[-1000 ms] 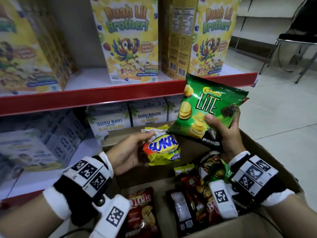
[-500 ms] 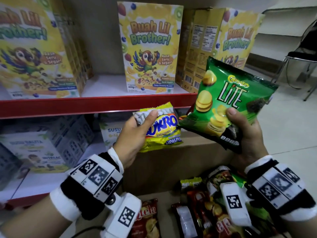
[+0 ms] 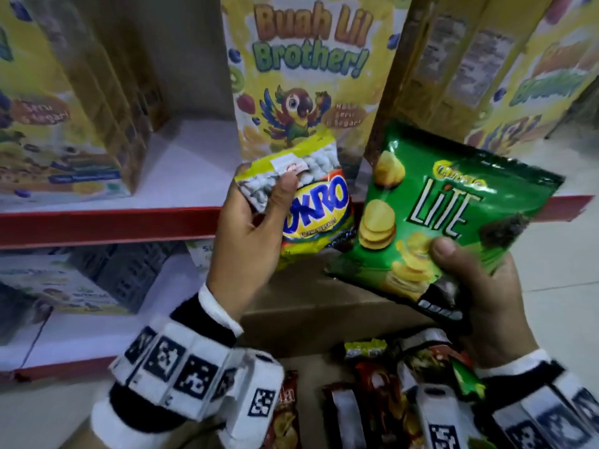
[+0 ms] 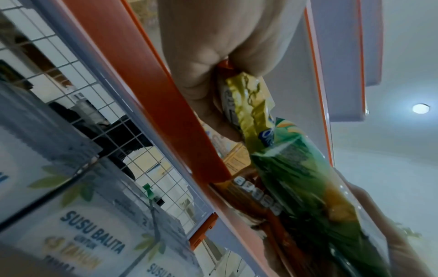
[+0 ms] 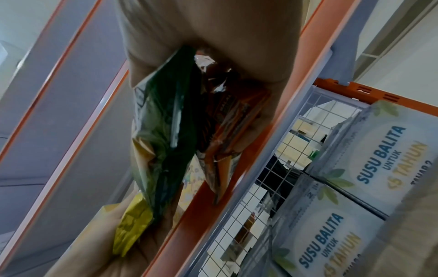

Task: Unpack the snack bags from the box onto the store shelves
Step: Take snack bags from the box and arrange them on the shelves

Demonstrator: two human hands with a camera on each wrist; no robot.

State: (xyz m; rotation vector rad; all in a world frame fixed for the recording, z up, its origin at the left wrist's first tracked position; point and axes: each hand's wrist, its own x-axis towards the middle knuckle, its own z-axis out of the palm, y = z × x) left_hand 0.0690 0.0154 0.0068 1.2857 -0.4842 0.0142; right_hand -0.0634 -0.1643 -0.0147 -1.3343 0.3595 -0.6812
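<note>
The left hand (image 3: 249, 228) pinches the yellow bag (image 3: 311, 202) between thumb and fingers, level with the shelf's red edge (image 3: 107, 225). The right hand (image 3: 479, 286) grips the green bag (image 3: 453, 215) by its lower corner, thumb on the front; a brown packet (image 5: 227, 120) sits behind it in the same grip. The two bags are just beside each other before the red edge. Left of the middle cereal box (image 3: 304, 76), bare white shelf (image 3: 188, 163) lies open. Below the hands, the cardboard box (image 3: 324, 319) holds more packets. Compared with half a second ago, both bags are higher and nearer the shelf.
</note>
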